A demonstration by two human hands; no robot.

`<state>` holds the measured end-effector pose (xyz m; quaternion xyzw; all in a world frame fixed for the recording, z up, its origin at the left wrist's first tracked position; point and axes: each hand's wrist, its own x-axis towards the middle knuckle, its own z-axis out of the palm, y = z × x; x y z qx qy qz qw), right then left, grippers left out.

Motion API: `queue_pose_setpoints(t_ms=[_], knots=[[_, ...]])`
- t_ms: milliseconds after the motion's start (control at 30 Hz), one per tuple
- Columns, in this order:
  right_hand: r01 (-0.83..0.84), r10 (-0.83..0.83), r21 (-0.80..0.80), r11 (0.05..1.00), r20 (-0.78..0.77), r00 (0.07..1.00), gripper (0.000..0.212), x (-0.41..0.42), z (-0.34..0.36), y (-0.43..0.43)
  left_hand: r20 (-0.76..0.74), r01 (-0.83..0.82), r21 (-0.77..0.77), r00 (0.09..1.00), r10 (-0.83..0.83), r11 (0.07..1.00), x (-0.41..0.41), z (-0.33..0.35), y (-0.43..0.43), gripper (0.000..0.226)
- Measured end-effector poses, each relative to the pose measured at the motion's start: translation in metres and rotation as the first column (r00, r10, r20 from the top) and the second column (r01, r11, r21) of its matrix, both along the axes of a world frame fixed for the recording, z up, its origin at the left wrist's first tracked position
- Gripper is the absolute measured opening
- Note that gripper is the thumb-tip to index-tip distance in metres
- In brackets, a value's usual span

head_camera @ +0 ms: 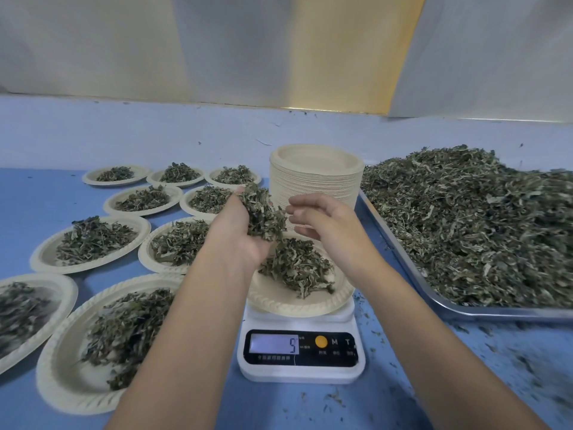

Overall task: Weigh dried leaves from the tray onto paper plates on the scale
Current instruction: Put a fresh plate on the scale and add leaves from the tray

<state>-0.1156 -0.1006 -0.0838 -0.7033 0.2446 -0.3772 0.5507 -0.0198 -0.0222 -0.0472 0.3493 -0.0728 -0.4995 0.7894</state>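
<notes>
While its fingers curl up around a loose clump of crinkly dried leaves [263, 212], the left hand [235, 231] hovers over the round, ridged-rim paper plate [279, 302] on the white plastic scale [300, 370], near the blue worktop's [37, 193] front edge. A small heap [297, 268] already lies on that plate. The right hand [322, 218], fingers loosely bent and holding nothing, hangs just beside the clump. More leaves fill the shiny metal tray [465, 311] at the right edge.
</notes>
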Motion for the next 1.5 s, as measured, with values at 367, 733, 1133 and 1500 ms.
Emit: queue_pose_setpoints(t_ms=[367,733,1133,1500], knots=[[-0.102,0.102,0.008,0.995,-0.071,0.992,0.042,0.001,0.005,0.010,0.032,0.007,0.010,0.999,-0.007,1.000,-0.003,0.002,0.002,0.043],[-0.117,0.101,-0.136,0.984,-0.119,0.988,0.049,0.000,0.002,0.011,0.019,-0.022,-0.016,1.000,0.022,1.000,0.003,-0.002,0.000,0.041],[-0.149,0.142,-0.124,0.981,-0.069,0.987,0.046,0.002,-0.003,0.009,0.005,-0.047,0.021,0.999,0.047,0.999,0.012,-0.010,-0.007,0.032],[-0.249,0.215,-0.159,0.955,-0.206,0.955,0.055,-0.005,0.002,0.010,0.026,-0.125,0.068,0.992,0.123,0.990,0.018,-0.010,-0.009,0.029]])
